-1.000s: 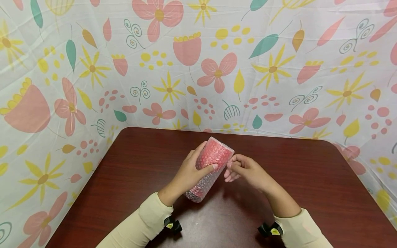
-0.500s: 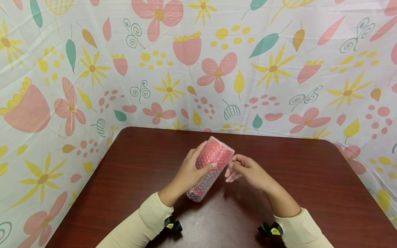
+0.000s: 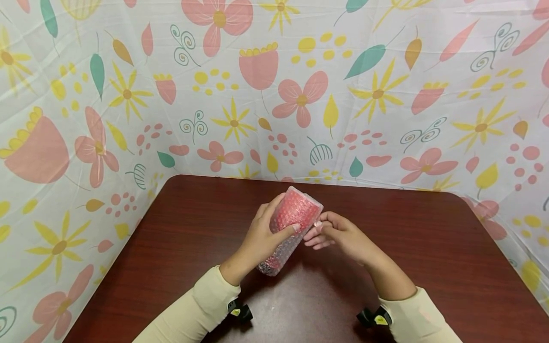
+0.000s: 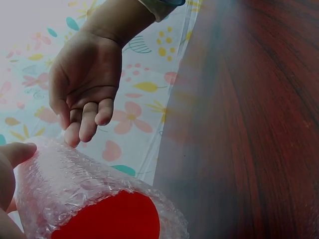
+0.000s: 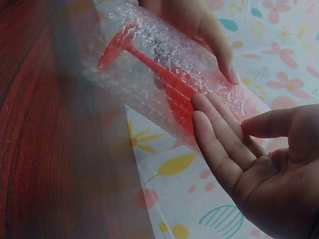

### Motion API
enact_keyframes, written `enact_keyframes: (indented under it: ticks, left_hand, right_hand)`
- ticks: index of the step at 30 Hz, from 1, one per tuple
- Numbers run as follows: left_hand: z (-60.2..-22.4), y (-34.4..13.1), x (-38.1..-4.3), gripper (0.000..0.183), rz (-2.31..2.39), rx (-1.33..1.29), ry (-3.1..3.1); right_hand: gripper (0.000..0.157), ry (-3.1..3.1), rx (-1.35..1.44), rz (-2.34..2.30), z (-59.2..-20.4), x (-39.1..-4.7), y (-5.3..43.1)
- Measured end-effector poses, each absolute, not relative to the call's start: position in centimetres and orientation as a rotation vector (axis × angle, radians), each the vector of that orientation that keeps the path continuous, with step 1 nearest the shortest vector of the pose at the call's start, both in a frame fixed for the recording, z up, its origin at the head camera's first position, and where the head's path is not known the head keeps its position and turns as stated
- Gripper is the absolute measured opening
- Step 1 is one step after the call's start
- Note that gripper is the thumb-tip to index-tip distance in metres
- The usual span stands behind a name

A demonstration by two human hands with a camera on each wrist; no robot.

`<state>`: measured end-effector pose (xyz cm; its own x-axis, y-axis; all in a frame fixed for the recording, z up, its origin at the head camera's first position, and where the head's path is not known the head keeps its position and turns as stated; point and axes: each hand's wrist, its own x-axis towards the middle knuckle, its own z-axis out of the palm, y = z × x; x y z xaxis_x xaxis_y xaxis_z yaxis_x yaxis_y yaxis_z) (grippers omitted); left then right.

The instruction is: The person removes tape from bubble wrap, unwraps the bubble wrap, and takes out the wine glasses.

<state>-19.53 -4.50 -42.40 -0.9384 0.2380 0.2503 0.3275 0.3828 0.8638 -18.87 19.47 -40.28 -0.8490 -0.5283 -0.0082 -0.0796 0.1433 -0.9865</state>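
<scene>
A red stemmed goblet [image 5: 174, 89] lies inside a roll of clear bubble wrap [image 3: 288, 238]. Its round foot and thin stem show through the plastic in the right wrist view. My left hand [image 3: 268, 233] grips the roll around its upper part, thumb across the near side, and holds it tilted over the table. At the roll's upper right edge, my right hand [image 3: 339, 233] has thumb and forefinger together, apparently pinching the wrap's edge. Its other fingers [image 5: 219, 129] extend loosely against or close beside the wrap. The exact pinch point is partly hidden.
Beneath the hands is a dark reddish-brown wooden table [image 3: 193, 214] with rounded far corners. A white cloth with a floral print [image 3: 171, 119] hangs behind it and along the sides. Black straps with small cameras [image 3: 240, 310] sit on both wrists.
The wrapped goblet has shifted up very slightly in the left hand. My right hand's lower fingers have moved left, closer under the roll. Otherwise both arms stay put.
</scene>
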Motion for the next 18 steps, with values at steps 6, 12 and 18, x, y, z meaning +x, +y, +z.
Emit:
enact_keyframes:
  ticks: [6, 12, 18]
  left_hand:
    - [-42.29, -4.51, -19.40, 0.079, -1.639, -0.505, -2.537]
    - [-42.38, -4.53, -19.41, 0.079, -1.637, -0.495, -2.538]
    - [-42.45, -4.55, -19.44, 0.079, -1.652, -0.494, -2.533]
  right_hand:
    - [0.025, 2.077, -0.548, -1.748, -40.28, -18.82, 19.48]
    - [0.024, 2.126, -0.529, -1.731, -40.11, -18.80, 19.61]
    - [0.013, 2.106, -0.533, -1.791, -40.18, -18.77, 19.60]
